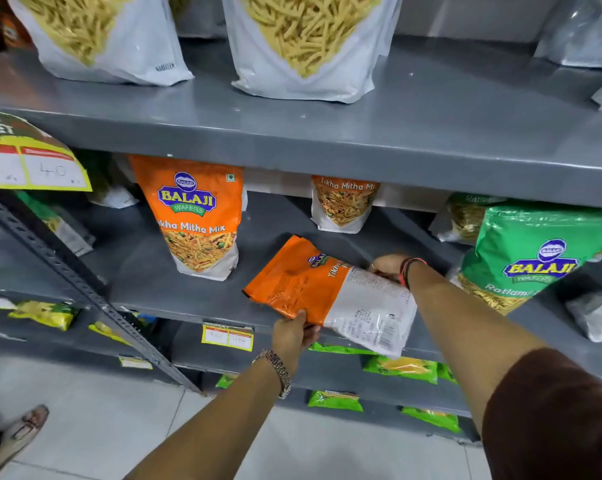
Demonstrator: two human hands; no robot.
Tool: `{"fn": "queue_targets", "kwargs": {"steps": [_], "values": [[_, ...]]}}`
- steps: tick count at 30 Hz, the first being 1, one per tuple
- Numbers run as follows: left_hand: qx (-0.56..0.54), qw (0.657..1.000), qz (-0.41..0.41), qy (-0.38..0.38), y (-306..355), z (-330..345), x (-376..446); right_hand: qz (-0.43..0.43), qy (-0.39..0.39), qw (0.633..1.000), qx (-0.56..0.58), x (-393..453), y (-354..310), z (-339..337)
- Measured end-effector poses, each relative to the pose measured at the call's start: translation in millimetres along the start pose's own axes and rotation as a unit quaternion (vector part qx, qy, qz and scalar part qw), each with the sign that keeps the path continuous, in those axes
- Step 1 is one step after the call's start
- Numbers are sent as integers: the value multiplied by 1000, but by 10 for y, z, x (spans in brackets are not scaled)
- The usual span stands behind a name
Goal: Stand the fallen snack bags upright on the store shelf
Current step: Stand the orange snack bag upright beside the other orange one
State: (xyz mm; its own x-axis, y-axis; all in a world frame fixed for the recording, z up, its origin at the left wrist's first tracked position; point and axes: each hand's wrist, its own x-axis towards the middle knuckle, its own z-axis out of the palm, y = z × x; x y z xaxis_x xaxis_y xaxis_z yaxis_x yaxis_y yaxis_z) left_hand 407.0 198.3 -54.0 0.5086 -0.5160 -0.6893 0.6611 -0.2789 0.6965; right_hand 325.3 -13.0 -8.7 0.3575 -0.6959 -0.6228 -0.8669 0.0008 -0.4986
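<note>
Grey metal shelving (327,133) fills most of the frame, w/ three tiers visible. Top tier, upper part of frame: two big white bags of yellow sticks (306,46), upright, prob. already faced for display. Middle tier: a green Balaji bag (535,258) stands at the right edge; an orange Tikha Mitha Mix bag (195,216) stands left of centre, front out, serving as the model for how the rest should sit. A smaller same-flavour bag (342,206) stands further back, centre.

The fallen orange bag (327,299) is at centre frame, tilted, back panel w/ barcode facing the camera, its white bottom end hanging past the shelf's front lip. It's held at both ends, prob. so it can be rotated & flipped front-out in one go.

Left hand (294,336), below centre, pinches the bag's lower edge, thumb on top & fingers underneath. Right hand (389,266), right of centre, is closed on the far edge near the bag's base; fingers mostly hidden behind the pack, so exact hold unclear. Step in hand looks like mid-lift, not yet stood up.

Yellow price tag (227,337) sits on the shelf lip just left of the left hand.
</note>
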Motion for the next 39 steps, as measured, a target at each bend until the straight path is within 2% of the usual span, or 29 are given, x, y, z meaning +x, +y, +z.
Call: {"fn": "queue_targets", "kwargs": {"steps": [3,5,11,18,23,27,29,31,33,35,37,39], "values": [[-41,999,11,-8,44,-11,-18,4,29,997,76,-69,75,-10],[-59,997,31,-28,77,-26,-98,-30,75,989,122,-174,123,-24],[-36,987,154,-37,490,-98,-309,-65,121,947,290,-516,270,32],[-8,974,227,-22,1066,12,-425,-139,197,920,309,-609,149,92],[52,958,277,-57,1145,31,-347,-158,227,937,215,-451,230,264],[107,937,324,-75,1075,39,-298,-165,227,929,242,-378,323,346],[131,943,299,-65,982,20,-251,-177,208,930,245,-377,345,344],[179,957,222,-62,816,-52,-199,-176,188,933,252,-401,379,352],[235,960,123,-92,625,-125,-207,-168,173,930,276,-429,409,360],[232,961,53,-142,486,-129,-219,-163,165,929,287,-467,435,360],[217,959,38,-178,421,-66,-213,-162,158,933,281,-530,456,364],[190,966,34,-174,424,22,-199,-160,162,938,263,-609,496,393]]}}
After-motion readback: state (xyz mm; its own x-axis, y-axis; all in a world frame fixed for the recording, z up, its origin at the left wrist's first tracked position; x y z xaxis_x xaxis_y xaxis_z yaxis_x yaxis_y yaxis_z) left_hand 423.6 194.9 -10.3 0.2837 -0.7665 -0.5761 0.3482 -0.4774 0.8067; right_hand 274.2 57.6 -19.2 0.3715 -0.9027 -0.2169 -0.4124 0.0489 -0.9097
